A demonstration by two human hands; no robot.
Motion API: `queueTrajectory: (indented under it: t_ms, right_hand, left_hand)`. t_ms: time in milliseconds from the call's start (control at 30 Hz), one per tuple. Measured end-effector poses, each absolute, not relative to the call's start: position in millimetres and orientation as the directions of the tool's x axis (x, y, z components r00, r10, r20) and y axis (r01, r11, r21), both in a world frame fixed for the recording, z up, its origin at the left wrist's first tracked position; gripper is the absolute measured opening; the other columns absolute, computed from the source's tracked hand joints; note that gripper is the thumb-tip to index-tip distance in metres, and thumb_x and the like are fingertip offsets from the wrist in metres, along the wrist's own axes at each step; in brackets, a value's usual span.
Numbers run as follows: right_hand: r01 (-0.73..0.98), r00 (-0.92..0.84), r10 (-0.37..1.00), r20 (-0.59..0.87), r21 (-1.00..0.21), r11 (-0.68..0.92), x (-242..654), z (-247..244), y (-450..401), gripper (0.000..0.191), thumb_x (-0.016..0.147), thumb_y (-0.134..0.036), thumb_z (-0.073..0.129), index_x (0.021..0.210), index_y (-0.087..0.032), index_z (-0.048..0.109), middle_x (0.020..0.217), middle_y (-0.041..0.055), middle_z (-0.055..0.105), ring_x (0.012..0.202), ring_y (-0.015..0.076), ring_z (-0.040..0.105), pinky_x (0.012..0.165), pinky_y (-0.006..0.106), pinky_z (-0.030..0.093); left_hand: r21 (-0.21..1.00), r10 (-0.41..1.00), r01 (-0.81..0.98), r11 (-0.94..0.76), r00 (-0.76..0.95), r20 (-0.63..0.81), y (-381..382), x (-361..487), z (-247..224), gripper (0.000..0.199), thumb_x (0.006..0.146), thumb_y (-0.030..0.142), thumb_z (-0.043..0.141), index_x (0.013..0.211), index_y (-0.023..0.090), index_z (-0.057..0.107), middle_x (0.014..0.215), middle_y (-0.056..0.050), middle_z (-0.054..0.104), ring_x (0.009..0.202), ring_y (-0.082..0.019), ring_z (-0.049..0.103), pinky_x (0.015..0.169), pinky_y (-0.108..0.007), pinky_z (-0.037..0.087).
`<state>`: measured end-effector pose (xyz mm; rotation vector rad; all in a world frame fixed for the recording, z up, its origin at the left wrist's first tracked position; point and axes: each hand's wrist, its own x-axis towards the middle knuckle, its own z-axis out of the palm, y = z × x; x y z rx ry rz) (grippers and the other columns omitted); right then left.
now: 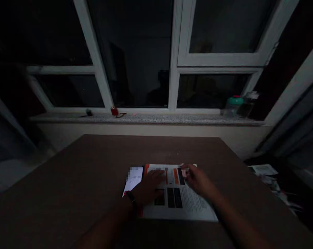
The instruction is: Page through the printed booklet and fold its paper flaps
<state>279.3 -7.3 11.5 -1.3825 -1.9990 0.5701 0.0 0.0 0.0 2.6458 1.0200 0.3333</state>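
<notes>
Near the bottom centre of the frame, a printed page [186, 197] with orange blocks and dark pictures is laid on a brown table [89, 186]. Its left part is covered by the left hand [148, 185], which is laid flat with the fingers extended; nothing is seen to be gripped by it. A dark band [132, 197] is worn on the left wrist. At the page's upper right, a small pink object [184, 172] is pinched between the fingertips of the right hand [198, 179]; what it is cannot be told. Just beside the page, left of centre, a phone [134, 179] is seen with its screen lit. Across the middle of the frame, a speckled windowsill [156, 118] is set beneath dark windows [135, 52]. A red item [114, 111] is placed on its left part, and a teal-lidded bottle [233, 106] is stood on its right end. Papers [265, 169] are seen at the lower right.
</notes>
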Motion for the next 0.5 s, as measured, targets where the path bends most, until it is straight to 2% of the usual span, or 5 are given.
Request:
queueTrajectory:
  t_ms: [167,367,500]
  right_hand:
    - [0.707,-0.199,0.956,0.217,-0.644,0.293,283.2,11.8,-7.9,0.030,0.078,-0.019,0.056,0.108,-0.021,0.060,0.066,-0.0022,0.059,0.058,0.0148,0.055,0.056,0.023,0.037]
    - [0.680,-0.245,0.941,0.236,-0.650,0.340,285.8,9.2,-7.7,0.032,0.080,-0.015,0.051,0.110,-0.022,0.058,0.072,-0.0003,0.062,0.061,0.0151,0.058,0.058,0.024,0.039]
    - [0.697,-0.246,0.940,0.235,-0.631,0.340,284.9,10.9,-10.6,0.034,0.079,-0.013,0.052,0.112,-0.023,0.058,0.067,-0.0021,0.059,0.057,0.0141,0.055,0.055,0.023,0.037]
  left_hand:
    - [0.367,0.665,0.587,-0.722,0.734,0.137,-1.6,-0.4,5.6,0.055,0.088,0.031,0.064,0.139,0.026,0.044,0.151,-0.008,0.035,0.139,-0.029,0.029,0.114,-0.049,0.027]
    - [0.357,0.659,0.581,-0.731,0.737,0.149,-4.3,0.1,7.7,0.056,0.088,0.031,0.064,0.140,0.026,0.043,0.150,-0.008,0.037,0.139,-0.029,0.030,0.114,-0.048,0.027]
    - [0.362,0.686,0.601,-0.712,0.706,0.175,-4.9,-0.1,8.3,0.053,0.088,0.029,0.064,0.137,0.026,0.045,0.148,-0.008,0.039,0.136,-0.028,0.033,0.112,-0.047,0.031]
